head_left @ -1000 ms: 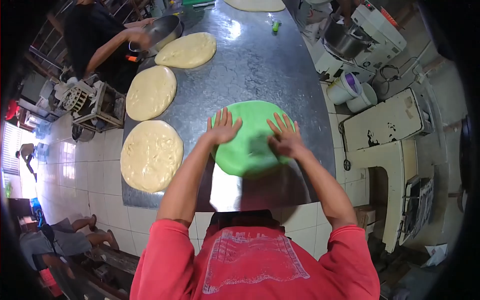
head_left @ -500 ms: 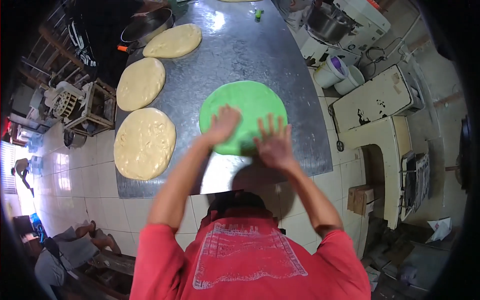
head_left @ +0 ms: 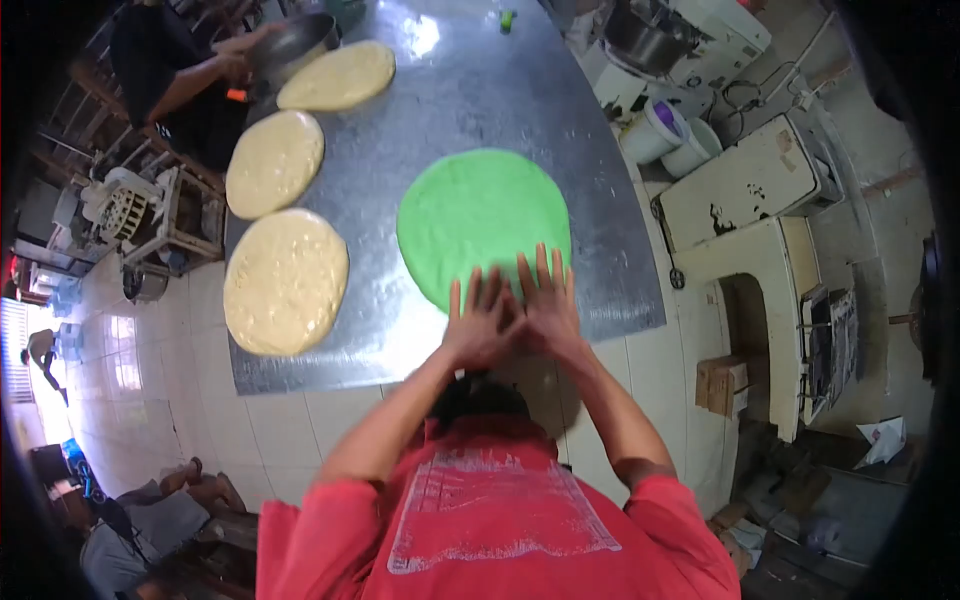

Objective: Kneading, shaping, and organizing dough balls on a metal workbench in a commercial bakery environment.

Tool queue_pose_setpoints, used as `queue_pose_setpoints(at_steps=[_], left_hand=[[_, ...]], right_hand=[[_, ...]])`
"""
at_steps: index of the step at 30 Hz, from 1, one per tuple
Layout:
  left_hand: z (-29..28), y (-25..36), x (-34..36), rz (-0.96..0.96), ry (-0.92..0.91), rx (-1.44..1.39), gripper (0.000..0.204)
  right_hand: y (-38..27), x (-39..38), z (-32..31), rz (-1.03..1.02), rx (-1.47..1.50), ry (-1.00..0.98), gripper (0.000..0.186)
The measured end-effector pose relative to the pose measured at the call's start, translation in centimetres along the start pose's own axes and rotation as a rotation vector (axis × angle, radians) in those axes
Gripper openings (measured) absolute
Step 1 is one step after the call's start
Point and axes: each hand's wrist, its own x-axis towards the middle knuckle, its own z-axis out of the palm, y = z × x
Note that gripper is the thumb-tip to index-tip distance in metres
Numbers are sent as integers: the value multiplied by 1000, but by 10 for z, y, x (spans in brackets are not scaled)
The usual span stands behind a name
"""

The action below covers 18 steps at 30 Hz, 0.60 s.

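Note:
A flat round of green dough (head_left: pixel 480 215) lies on the grey metal table (head_left: pixel 480 110). At its near edge my left hand (head_left: pixel 487 325) is open, fingers spread, with the fingertips over the dough. Beside it, my right hand (head_left: pixel 548 300) is also open, its fingers stretched forward on the green surface. The thumbs come close together or overlap; I cannot tell which. Neither hand holds anything. Three pale yellow dough rounds lie in a row along the table's left side: a near one (head_left: pixel 286 283), a middle one (head_left: pixel 275 165) and a far one (head_left: pixel 338 76).
At the far left a co-worker's hands hold a dark round pan (head_left: pixel 292 50) by the table edge. A small green object (head_left: pixel 507 20) lies at the back. To the right stand a mixer bowl (head_left: pixel 645 38), white buckets (head_left: pixel 655 132) and a cream-coloured metal cabinet (head_left: pixel 745 188). A person sits at lower left.
Both hands have drawn back toward me; the left has moved from the dough's middle to its near edge, beside the right. The co-worker has leaned in, hands on the pan.

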Motion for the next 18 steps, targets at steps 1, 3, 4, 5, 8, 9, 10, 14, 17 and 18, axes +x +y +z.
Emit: queue_pose_setpoints(at_steps=[1, 3, 4, 5, 8, 9, 10, 14, 17, 18], left_hand=[[-13, -5, -2, -66, -65, -93, 86], [-65, -70, 51, -220, -515, -981, 82], [-92, -96, 68, -418, -959, -1827, 80], [-90, -101, 76, -410, -950, -1817, 80], [-77, -105, 91, -705, -312, -1310, 81], [-70, -106, 94, -777, -107, -1125, 82], [-51, -91, 76, -720, -205, -729, 81], [-54, -66, 52, -620, -248, -368, 81], [-71, -91, 68, -720, -482, -442, 81], [-70, -100, 83, -770, -586, -479, 81]], right_hand=[[1, 24, -17, 4, 9, -193, 64], [18, 15, -70, 105, 19, -632, 64], [21, 15, -90, 132, 36, -844, 65], [44, 46, -95, 413, 278, -996, 69], [52, 80, -65, 532, 369, -634, 73], [45, 84, -47, 352, 193, -148, 74], [31, 86, -28, 331, 208, -154, 74], [22, 55, 5, 170, -276, 107, 69], [66, 83, -19, 227, -100, -309, 70], [88, 101, -29, 247, -15, -505, 71]])
